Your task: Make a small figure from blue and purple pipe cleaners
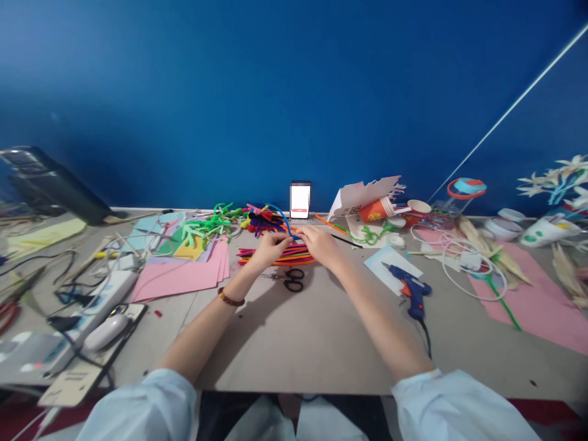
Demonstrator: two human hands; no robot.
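Observation:
A blue pipe cleaner [285,215] curves up between my hands, its upper end bending to the left. My left hand [270,247] pinches it near its lower end, and my right hand [316,244] has its fingers closed on the same spot. Below and behind the fingers lies a bundle of red, purple and orange pipe cleaners [294,253] on the table. Scissors with black handles [294,280] rest just in front of that bundle. A pile of dark, red and yellow pipe cleaners [261,219] sits behind my left hand.
A phone [300,201] stands against the blue wall. Green pipe cleaners [211,226] and pink paper [179,278] lie left, beside a power strip [103,306]. To the right are a blue glue gun [413,291] with its cord, paper cups [376,210] and a white cable [473,260].

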